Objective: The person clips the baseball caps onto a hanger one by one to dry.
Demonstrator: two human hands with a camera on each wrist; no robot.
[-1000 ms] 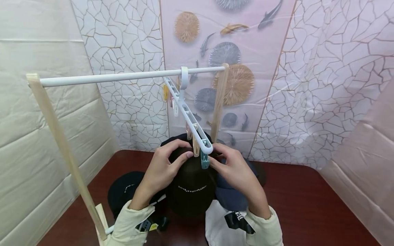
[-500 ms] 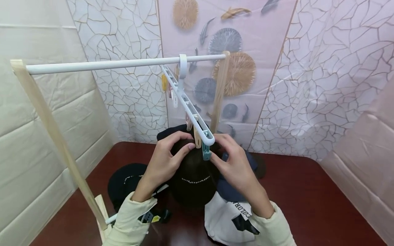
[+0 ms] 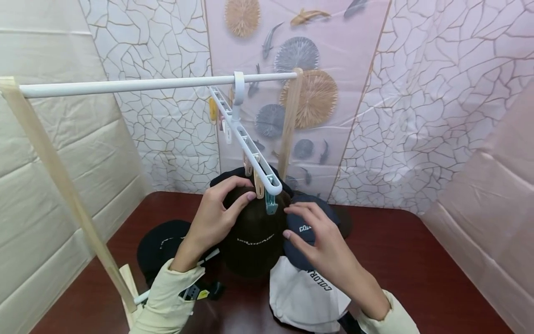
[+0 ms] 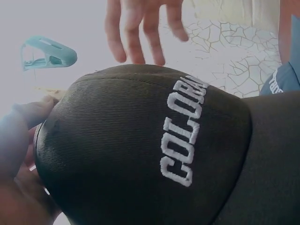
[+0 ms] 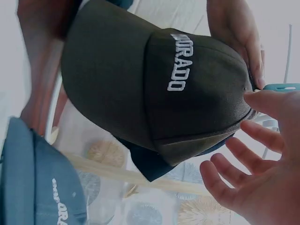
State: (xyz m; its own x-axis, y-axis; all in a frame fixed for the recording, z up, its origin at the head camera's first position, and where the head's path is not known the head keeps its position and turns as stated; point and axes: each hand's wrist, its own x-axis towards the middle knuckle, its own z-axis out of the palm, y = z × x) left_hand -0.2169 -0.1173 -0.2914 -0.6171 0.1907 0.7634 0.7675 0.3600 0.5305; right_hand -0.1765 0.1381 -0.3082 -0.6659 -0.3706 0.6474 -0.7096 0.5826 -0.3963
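Note:
A dark brown baseball cap point(image 3: 252, 253) with white lettering hangs under the front end of a white clip hanger point(image 3: 255, 153), brim down. Close to the beige clothespin point(image 3: 259, 186), my left hand point(image 3: 210, 225) pinches the cap's crown, its thumb on the near side. The right hand point(image 3: 327, 246) is off to the right of the cap, fingers apart and slightly bent, holding nothing. Between the hands a teal clothespin point(image 3: 271, 204) dangles at the hanger's tip. In the right wrist view the right hand's thumb overlaps the top of the crown.
The hanger hooks on a white rod point(image 3: 137, 86) between wooden posts. Another dark cap hangs behind. On the red-brown table point(image 3: 400, 260) lie a black cap point(image 3: 160, 246), a navy cap point(image 3: 298, 241) and a white cap point(image 3: 304, 299).
My right hand has let go near the teal clothespin and moved right and down, away from the cap. The left hand keeps its hold. The head view has shifted slightly.

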